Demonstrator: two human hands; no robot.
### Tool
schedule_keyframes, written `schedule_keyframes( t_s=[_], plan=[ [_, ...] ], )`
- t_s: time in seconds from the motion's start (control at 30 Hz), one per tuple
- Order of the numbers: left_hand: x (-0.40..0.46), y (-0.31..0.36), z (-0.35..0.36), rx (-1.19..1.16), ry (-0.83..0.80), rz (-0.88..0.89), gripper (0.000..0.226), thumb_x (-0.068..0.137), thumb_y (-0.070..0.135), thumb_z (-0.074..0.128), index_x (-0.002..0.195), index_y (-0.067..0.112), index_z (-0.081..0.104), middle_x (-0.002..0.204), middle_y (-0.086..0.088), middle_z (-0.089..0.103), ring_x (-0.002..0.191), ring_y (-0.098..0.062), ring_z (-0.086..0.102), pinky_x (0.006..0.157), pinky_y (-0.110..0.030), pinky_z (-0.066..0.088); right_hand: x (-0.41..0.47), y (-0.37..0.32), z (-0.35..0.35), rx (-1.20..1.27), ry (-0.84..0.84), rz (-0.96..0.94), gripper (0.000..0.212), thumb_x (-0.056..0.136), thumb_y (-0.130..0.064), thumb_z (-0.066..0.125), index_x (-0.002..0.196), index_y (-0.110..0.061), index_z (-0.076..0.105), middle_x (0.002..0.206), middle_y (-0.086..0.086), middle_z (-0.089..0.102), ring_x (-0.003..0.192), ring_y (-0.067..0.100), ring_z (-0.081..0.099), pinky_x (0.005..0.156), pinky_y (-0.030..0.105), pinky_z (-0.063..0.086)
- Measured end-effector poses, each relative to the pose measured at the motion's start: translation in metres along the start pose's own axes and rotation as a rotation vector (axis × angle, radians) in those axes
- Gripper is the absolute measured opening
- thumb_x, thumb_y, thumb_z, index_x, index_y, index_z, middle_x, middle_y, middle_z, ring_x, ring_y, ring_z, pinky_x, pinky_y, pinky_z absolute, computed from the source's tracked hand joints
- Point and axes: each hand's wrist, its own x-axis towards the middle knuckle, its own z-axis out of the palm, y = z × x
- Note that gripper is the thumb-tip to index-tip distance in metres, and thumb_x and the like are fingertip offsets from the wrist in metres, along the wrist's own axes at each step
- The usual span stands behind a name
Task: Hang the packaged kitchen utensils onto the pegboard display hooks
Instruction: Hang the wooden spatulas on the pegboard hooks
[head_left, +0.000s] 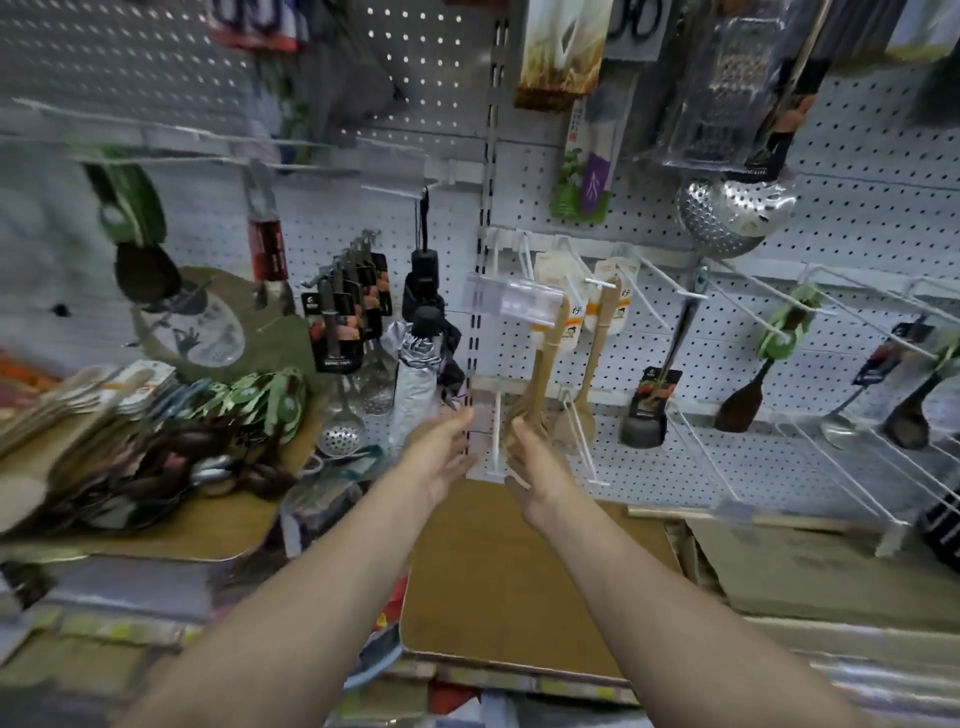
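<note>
a: two hands were spread: left hand (441, 449) and right hand (535, 460) held nothing, below wooden spoons (540, 384) hanging on a hook (524, 260).
b: between packs, likely; next needed one from the pile (156, 415).

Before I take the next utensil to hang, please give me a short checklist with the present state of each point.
1. Left hand free: ok, fingers straight, holding nothing.
2. Right hand free: ok, open, beside the wooden spoon.
3. Wooden spoon on its hook: ok, it hangs from the hook.
4. Spoon hanging quietly: cannot tell, the picture is blurred.
5. More utensils ready: ok, a pile of utensils lies on the left shelf.
6. Free hooks: ok, bare white hooks stick out at lower right.
</note>
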Motion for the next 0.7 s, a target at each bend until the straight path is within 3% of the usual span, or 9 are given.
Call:
schedule_keyframes(
  t_s=[0.1, 0.17, 0.23, 0.33, 0.4, 0.43, 0.53, 0.63, 0.7],
  plan=[
    [-0.027, -0.009, -0.037, -0.012, 0.054, -0.005, 0.030, 0.091, 0.026, 0.072, 0.117, 0.015, 0.064, 0.119, -0.005, 0.065, 0.115, -0.018, 0.058, 0.095, -0.036, 0.053, -0.025, 0.021, 0.020, -0.011, -0.083, 0.059, 0.076, 0.094, -0.058, 0.057, 0.156, -0.020, 0.034, 0.162, 0.006, 0.031, 0.149, 0.027, 0.029, 0.122, 0.048, 0.023],
    [-0.049, -0.010, -0.059, -0.006, 0.111, -0.006, 0.021, 0.094, 0.025, 0.068, 0.113, 0.017, 0.065, 0.108, -0.002, 0.066, 0.100, -0.013, 0.061, 0.091, -0.033, 0.052, -0.043, 0.032, 0.034, -0.010, -0.095, 0.087, 0.075, 0.092, -0.058, 0.059, 0.154, -0.020, 0.038, 0.161, 0.006, 0.034, 0.147, 0.027, 0.032, 0.115, 0.044, 0.032],
    [-0.064, -0.011, -0.082, -0.022, 0.174, 0.002, 0.016, 0.095, 0.024, 0.067, 0.109, 0.018, 0.064, 0.105, 0.000, 0.064, 0.099, -0.014, 0.060, 0.089, -0.033, 0.051, -0.061, 0.040, 0.049, -0.014, -0.135, 0.107, 0.066, 0.097, -0.052, 0.056, 0.151, -0.016, 0.042, 0.156, 0.007, 0.040, 0.143, 0.026, 0.039, 0.102, 0.040, 0.041],
    [-0.084, -0.008, -0.118, -0.047, 0.258, 0.021, 0.012, 0.092, 0.023, 0.070, 0.102, 0.018, 0.065, 0.097, 0.003, 0.062, 0.097, -0.013, 0.058, 0.072, -0.028, 0.050, -0.086, 0.050, 0.076, -0.028, -0.206, 0.130, 0.049, 0.099, -0.043, 0.057, 0.138, -0.014, 0.052, 0.135, 0.010, 0.059, 0.109, 0.020, 0.058, 0.088, 0.031, 0.045],
    [-0.096, -0.004, -0.138, -0.062, 0.293, 0.031, 0.010, 0.094, 0.024, 0.068, 0.100, 0.018, 0.064, 0.092, 0.004, 0.062, 0.087, -0.009, 0.058, 0.070, -0.027, 0.049, -0.099, 0.055, 0.096, -0.026, -0.231, 0.129, 0.043, 0.099, -0.038, 0.059, 0.134, -0.014, 0.054, 0.129, 0.008, 0.061, 0.089, 0.011, 0.057, 0.078, 0.027, 0.046],
    [-0.103, 0.000, -0.147, -0.069, 0.312, 0.036, 0.009, 0.094, 0.025, 0.067, 0.100, 0.019, 0.063, 0.092, 0.004, 0.062, 0.086, -0.008, 0.058, 0.073, -0.027, 0.049, -0.104, 0.057, 0.106, -0.022, -0.238, 0.131, 0.046, 0.098, -0.038, 0.061, 0.136, -0.014, 0.054, 0.134, 0.006, 0.059, 0.092, 0.012, 0.058, 0.079, 0.027, 0.047],
    [-0.111, 0.008, -0.180, -0.101, 0.336, 0.046, 0.011, 0.093, 0.027, 0.069, 0.097, 0.020, 0.063, 0.103, 0.003, 0.064, 0.100, -0.011, 0.059, 0.085, -0.031, 0.050, -0.114, 0.063, 0.138, -0.028, -0.267, 0.148, 0.049, 0.096, -0.036, 0.064, 0.138, -0.013, 0.053, 0.143, 0.009, 0.053, 0.118, 0.022, 0.056, 0.101, 0.035, 0.046],
    [-0.118, 0.024, -0.217, -0.144, 0.379, 0.069, 0.010, 0.093, 0.024, 0.069, 0.099, 0.018, 0.064, 0.108, 0.000, 0.062, 0.110, -0.014, 0.055, 0.089, -0.035, 0.052, -0.121, 0.069, 0.176, -0.064, -0.298, 0.166, 0.023, 0.097, -0.037, 0.063, 0.109, -0.018, 0.060, 0.136, 0.011, 0.058, 0.114, 0.021, 0.058, 0.106, 0.038, 0.041],
    [-0.119, 0.036, -0.245, -0.146, 0.414, 0.092, 0.020, 0.091, 0.024, 0.071, 0.107, 0.015, 0.064, 0.115, -0.001, 0.060, 0.112, -0.016, 0.054, 0.087, -0.036, 0.049, -0.120, 0.074, 0.205, -0.091, -0.308, 0.160, 0.028, 0.096, -0.040, 0.063, 0.114, -0.018, 0.061, 0.144, 0.015, 0.052, 0.131, 0.027, 0.051, 0.113, 0.042, 0.037]
  ],
)
